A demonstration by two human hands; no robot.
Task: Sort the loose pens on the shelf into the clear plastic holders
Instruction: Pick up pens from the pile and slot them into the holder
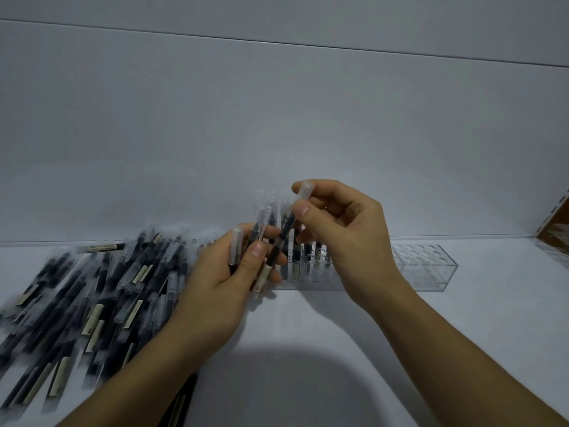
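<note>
A big pile of loose black pens (92, 297) with frosted caps lies on the white shelf (323, 334) at the left. My left hand (221, 288) grips a small bundle of pens (260, 241) upright at the pile's right edge. My right hand (345, 238) pinches the capped top of one pen (289, 223) between thumb and forefinger, and the pen's lower end still sits among those in my left hand. Behind both hands stands a clear plastic holder (311, 269) with several pens upright in its holes. A second clear holder (426, 268) stands to its right with bare holes.
A grey-white back wall (277, 118) rises straight behind the holders. At the far right edge another clear rack (554, 241) and something brown show partly. My shadow falls on the shelf between my forearms.
</note>
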